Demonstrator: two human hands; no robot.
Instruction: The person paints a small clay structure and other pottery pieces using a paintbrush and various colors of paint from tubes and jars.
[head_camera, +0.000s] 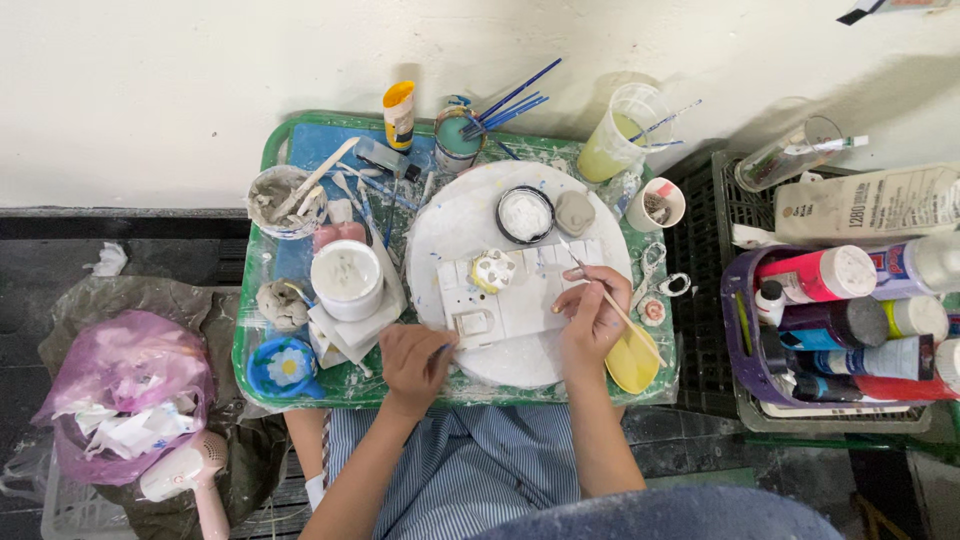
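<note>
My left hand (413, 365) rests on the near edge of a round white board (450, 225) and pinches a small dark-tipped tool beside a flat white clay slab (505, 300). My right hand (592, 312) grips a thin wooden stick (628, 322) whose far tip touches the slab's right part. On the slab sit a small white and yellow clay figure (492, 270) and a small square clay piece (472, 323). A black-rimmed dish of white paste (525, 214) and a grey clay lump (574, 212) lie on the board's far side.
A green tray (262, 375) on my lap carries the board, a white tub (346, 278), a clay-caked cup (280, 200), brushes in a jar (458, 140), a yellow-green cup (620, 135) and a yellow dish (632, 365). A purple basket of paint bottles (745, 330) stands right. A pink bag (125, 395) lies left.
</note>
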